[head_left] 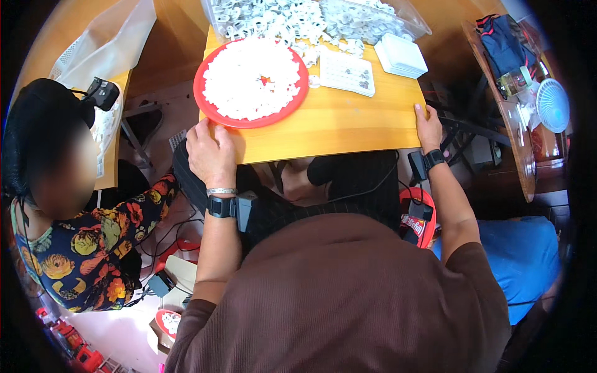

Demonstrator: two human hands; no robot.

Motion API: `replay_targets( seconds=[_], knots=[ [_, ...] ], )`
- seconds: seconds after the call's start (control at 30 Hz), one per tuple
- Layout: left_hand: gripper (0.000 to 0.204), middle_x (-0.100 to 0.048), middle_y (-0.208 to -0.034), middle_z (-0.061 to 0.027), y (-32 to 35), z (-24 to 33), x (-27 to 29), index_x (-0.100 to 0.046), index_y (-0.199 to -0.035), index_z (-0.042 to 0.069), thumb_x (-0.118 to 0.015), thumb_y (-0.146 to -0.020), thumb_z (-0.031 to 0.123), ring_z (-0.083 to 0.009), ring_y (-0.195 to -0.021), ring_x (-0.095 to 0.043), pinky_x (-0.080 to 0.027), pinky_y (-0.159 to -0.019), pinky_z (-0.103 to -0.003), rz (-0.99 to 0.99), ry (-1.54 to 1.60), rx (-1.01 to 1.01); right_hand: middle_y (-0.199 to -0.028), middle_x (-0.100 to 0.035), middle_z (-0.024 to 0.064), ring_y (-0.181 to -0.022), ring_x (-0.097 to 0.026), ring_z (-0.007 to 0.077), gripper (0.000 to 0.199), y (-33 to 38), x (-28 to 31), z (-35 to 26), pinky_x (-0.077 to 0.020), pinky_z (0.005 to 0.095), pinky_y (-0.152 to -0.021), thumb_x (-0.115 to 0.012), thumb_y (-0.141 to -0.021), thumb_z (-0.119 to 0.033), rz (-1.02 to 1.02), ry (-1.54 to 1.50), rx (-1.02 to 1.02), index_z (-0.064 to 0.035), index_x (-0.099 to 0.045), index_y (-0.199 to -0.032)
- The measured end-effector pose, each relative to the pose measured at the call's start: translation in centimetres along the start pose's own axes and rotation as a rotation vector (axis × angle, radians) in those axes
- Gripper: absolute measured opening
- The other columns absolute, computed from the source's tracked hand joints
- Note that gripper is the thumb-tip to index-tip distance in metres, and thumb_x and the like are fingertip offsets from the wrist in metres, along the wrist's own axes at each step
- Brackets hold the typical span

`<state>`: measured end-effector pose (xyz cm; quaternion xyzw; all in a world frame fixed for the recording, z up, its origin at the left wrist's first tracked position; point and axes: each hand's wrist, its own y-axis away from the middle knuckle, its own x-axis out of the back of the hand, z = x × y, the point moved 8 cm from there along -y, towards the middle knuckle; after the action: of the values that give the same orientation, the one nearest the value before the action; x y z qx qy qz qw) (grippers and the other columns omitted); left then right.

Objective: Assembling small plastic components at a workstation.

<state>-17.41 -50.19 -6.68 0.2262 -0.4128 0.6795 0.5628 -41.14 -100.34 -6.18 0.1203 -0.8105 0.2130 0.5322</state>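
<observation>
My left hand (212, 153) is at the near left corner of the yellow wooden table (336, 133), its fingers bent over the edge. Just beyond it, a round red tray (250, 122) holds a heap of small white plastic parts (249, 78). My right hand (429, 129) grips the table's right edge near the front corner. Farther in lies a white sheet or flat tray (336, 73) with rows of small pieces, some of them dark. A stack of white square trays (401, 56) stands at the back right.
A clear bin (410, 18) of white parts sits along the table's far side, with loose parts spilling before it. At left sits a person in a flowered top (93, 248). A blue fan (552, 105) and a dark bag (507, 46) rest on a side table at right.
</observation>
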Motion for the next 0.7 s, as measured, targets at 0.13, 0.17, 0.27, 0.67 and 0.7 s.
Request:
replay_targets(
  seconds=[0.13, 0.17, 0.27, 0.67, 0.7],
  knots=[
    [0.031, -0.06, -0.113, -0.0132, 0.1, 0.0, -0.1, -0.061, -0.111, 0.009, -0.053, -0.088, 0.028, -0.0317, -0.106, -0.057, -0.048, -0.088, -0.043, -0.006, 0.009, -0.011, -0.12, -0.061, 0.0235, -0.111, -0.058, 0.0378, 0.064, 0.0, -0.2, 0.8, -0.0447, 0.0421, -0.095, -0.05, -0.088, -0.058, -0.005, -0.009, -0.015, -0.0062, -0.056, -0.126],
    [0.031, -0.06, -0.113, -0.0135, 0.1, -0.1, -0.2, -0.061, -0.111, 0.009, -0.053, -0.088, 0.028, -0.032, -0.106, -0.057, -0.048, -0.088, -0.043, -0.013, 0.009, -0.001, -0.121, -0.06, 0.0235, -0.112, -0.058, 0.0377, 0.065, -0.1, -0.4, 0.9, -0.0442, 0.0419, -0.096, -0.05, -0.088, -0.058, 0.0, -0.003, -0.001, -0.0055, -0.056, -0.126],
    [0.032, -0.06, -0.113, -0.0141, 0.1, 0.0, -0.2, -0.061, -0.112, 0.009, -0.052, -0.088, 0.028, -0.0323, -0.107, -0.056, -0.047, -0.089, -0.043, -0.015, 0.01, 0.002, -0.123, -0.059, 0.0235, -0.113, -0.057, 0.0372, 0.067, -0.4, -0.3, 1.1, -0.0434, 0.0419, -0.097, -0.05, -0.088, -0.059, 0.006, -0.005, 0.017, -0.0043, -0.056, -0.126],
    [0.034, -0.06, -0.112, -0.0157, 0.2, 0.0, -0.3, -0.06, -0.114, 0.008, -0.05, -0.088, 0.029, -0.033, -0.107, -0.056, -0.047, -0.09, -0.044, -0.038, 0.01, 0.004, -0.122, -0.06, 0.0215, -0.112, -0.057, 0.0361, 0.069, -0.1, 0.1, 0.9, -0.0447, 0.0433, -0.094, -0.05, -0.086, -0.062, 0.004, 0.022, -0.008, -0.0057, -0.057, -0.125],
    [0.034, -0.06, -0.112, -0.0158, 0.2, 0.0, -0.2, -0.06, -0.114, 0.007, -0.05, -0.088, 0.029, -0.0331, -0.108, -0.056, -0.047, -0.09, -0.044, -0.04, 0.017, -0.005, -0.122, -0.06, 0.0214, -0.112, -0.057, 0.0358, 0.069, -0.1, 0.1, 0.8, -0.0447, 0.0432, -0.094, -0.05, -0.085, -0.062, 0.006, 0.024, -0.011, -0.006, -0.056, -0.125]
  ],
)
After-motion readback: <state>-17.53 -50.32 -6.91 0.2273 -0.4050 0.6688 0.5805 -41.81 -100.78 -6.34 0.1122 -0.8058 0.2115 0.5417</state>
